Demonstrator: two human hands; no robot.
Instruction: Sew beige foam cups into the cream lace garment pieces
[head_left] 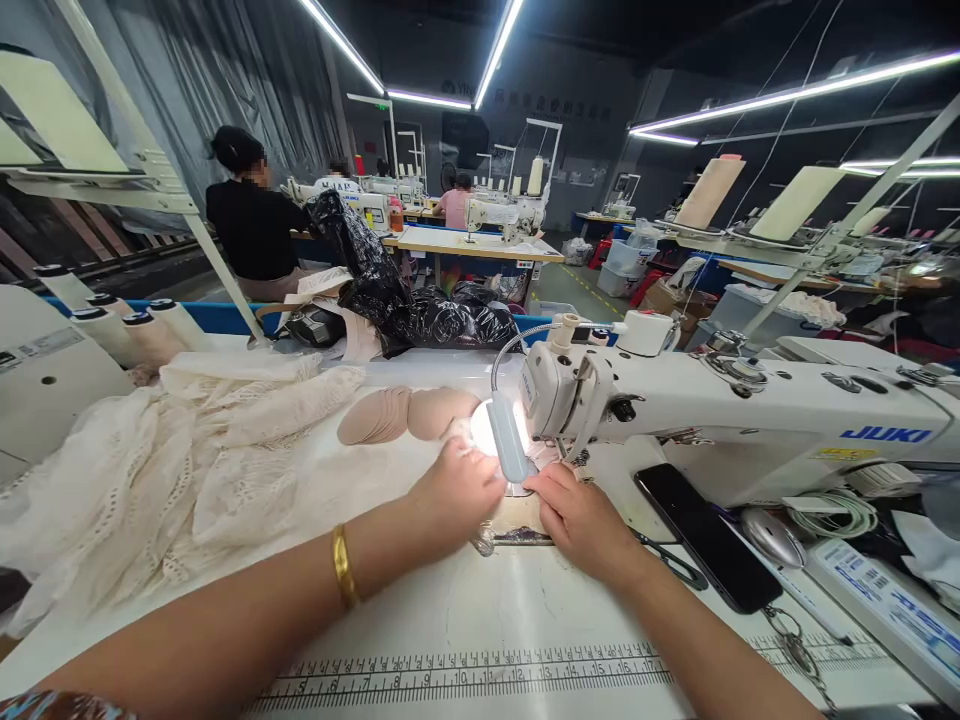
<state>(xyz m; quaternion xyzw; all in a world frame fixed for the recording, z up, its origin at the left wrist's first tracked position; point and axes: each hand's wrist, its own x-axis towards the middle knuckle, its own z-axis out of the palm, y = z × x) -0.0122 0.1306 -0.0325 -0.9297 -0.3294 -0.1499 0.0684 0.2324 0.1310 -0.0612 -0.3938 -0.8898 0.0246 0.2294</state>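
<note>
Head view: Your left hand (461, 490) is at the near-left side of the lamp (508, 440), its fingers bent and close together; you cannot tell what, if anything, they clamp. Your right hand (585, 515) is at the lamp's lower end, thumb and forefinger drawn together; their grip is also unclear.

Note the key relation: the beige ovals (375, 416) lie on the bench (465, 610), beyond and to the left of your left fingers. They form two adjoining groups, spread roughly left to right. Your left hand is nearer them; your right is nearer the machine (720, 400).
</note>
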